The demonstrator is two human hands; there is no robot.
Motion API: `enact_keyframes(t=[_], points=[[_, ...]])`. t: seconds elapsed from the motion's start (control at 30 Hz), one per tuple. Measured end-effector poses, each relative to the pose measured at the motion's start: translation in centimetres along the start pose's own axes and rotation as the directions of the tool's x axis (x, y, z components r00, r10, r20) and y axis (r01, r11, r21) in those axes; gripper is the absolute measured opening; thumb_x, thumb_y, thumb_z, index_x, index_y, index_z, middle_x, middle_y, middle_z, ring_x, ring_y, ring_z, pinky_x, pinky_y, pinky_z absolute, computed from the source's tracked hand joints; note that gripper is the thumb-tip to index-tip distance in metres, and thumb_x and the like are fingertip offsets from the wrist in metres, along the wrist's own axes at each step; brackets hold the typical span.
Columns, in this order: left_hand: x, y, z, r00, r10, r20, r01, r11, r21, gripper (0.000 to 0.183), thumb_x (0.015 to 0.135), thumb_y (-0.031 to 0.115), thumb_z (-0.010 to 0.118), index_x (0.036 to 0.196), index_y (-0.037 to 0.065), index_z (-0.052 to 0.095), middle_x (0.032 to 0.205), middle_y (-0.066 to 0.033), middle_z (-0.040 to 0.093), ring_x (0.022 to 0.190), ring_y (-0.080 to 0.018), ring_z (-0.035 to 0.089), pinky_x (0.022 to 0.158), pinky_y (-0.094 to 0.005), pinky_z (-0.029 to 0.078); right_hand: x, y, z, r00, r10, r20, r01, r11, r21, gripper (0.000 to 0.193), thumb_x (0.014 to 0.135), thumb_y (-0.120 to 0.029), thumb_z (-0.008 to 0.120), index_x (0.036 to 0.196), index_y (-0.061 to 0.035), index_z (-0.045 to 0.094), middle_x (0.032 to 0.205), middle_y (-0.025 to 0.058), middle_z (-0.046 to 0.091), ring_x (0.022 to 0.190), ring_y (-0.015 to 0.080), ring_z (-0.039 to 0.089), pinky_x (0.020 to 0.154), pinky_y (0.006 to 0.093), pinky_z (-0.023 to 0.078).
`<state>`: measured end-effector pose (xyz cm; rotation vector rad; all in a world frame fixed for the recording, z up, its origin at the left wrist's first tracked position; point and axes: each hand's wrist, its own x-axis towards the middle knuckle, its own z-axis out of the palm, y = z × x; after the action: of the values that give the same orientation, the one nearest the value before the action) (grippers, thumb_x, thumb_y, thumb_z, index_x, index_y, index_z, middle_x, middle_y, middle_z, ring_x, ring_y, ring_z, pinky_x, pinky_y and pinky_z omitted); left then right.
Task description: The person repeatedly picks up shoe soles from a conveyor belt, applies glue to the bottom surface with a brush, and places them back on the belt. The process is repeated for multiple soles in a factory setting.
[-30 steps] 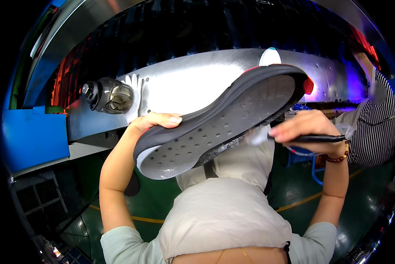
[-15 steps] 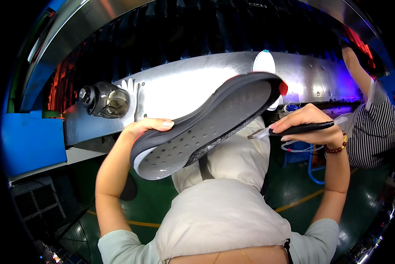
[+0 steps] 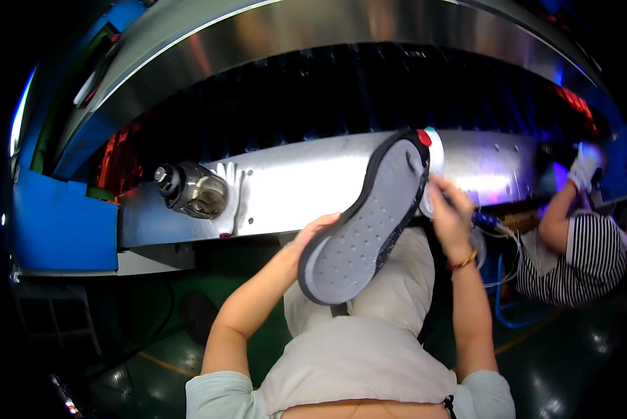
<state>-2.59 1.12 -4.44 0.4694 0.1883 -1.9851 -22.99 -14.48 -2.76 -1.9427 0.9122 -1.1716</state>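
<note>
Tilted up over my lap is a grey shoe sole with a black rim, small dimples on its inner face and a red patch at the toe. My left hand grips its left edge near the heel, the fingers hidden behind it. At the toe's right edge, my right hand is closed, somewhat blurred, on a small brush; most of the handle is hidden. Just behind the toe lies a white oval piece, partly covered by the sole.
A metal ledge runs in front of me, with a dark conveyor opening beyond. On its left are a dark clear bottle and a white glove. To the right, a person in a striped top works with a gloved hand, near cables.
The sole has turned more upright and shifted right, with my left hand still on it. My right hand has brought the brush left to the toe's edge. The view has tipped upward.
</note>
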Motion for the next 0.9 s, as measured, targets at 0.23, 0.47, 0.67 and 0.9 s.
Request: enact_keyframes(t=[0.23,0.47,0.67,0.9], points=[[-3.7,1.1,3.3,0.961,0.202,-0.19,-0.1,0.892,0.441,0.048,0.083,0.035,0.044,0.118,0.001,0.044,0.11,-0.0139,0.054,0.096,-0.0249,0.054,0.086,-0.0364,0.042,-3.2,-5.8,-4.0,0.822,0.093,0.562,-0.512,0.552,0.658,0.015,0.073,-0.004,0.06,0.085,0.0061,0.061,0.082,0.0196,0.062,0.039,0.006,0.048,0.035,0.0168,0.037],[-6.9,12.2,13.5,0.527,0.667,0.528,-0.849,0.386,0.36,0.053,0.084,0.04,0.039,0.121,0.003,0.039,0.114,-0.0117,0.05,0.101,-0.0242,0.05,0.087,-0.0402,0.04,-3.1,-1.5,-4.6,0.889,0.321,0.326,-0.377,0.112,0.919,0.023,0.082,-0.009,0.051,0.1,0.0048,0.051,0.1,0.025,0.056,0.039,0.0079,0.039,0.04,0.0187,0.032],[-4.3,21.0,21.9,0.328,0.928,0.175,-0.825,0.372,-0.427,0.057,0.088,0.042,0.031,0.127,0.001,0.027,0.115,-0.0144,0.049,0.106,-0.0254,0.049,0.093,-0.0466,0.034,-3.1,-1.3,-2.3,0.862,0.28,0.423,-0.485,0.214,0.848,0.021,0.085,-0.008,0.047,0.103,0.003,0.05,0.103,0.0227,0.056,0.041,0.0089,0.041,0.042,0.0217,0.034],[-0.3,18.8,21.5,0.325,0.94,0.1,-0.944,0.316,0.095,0.021,0.091,0.023,0.035,0.079,0.01,0.046,0.065,0.0001,0.046,0.056,-0.0115,0.042,0.049,-0.0235,0.038,-4.2,0.7,-4.2,0.802,0.495,0.334,-0.465,0.168,0.869,0.018,0.082,-0.005,0.05,0.097,0.0043,0.052,0.095,0.0207,0.059,0.042,0.0105,0.041,0.041,0.0218,0.033]])
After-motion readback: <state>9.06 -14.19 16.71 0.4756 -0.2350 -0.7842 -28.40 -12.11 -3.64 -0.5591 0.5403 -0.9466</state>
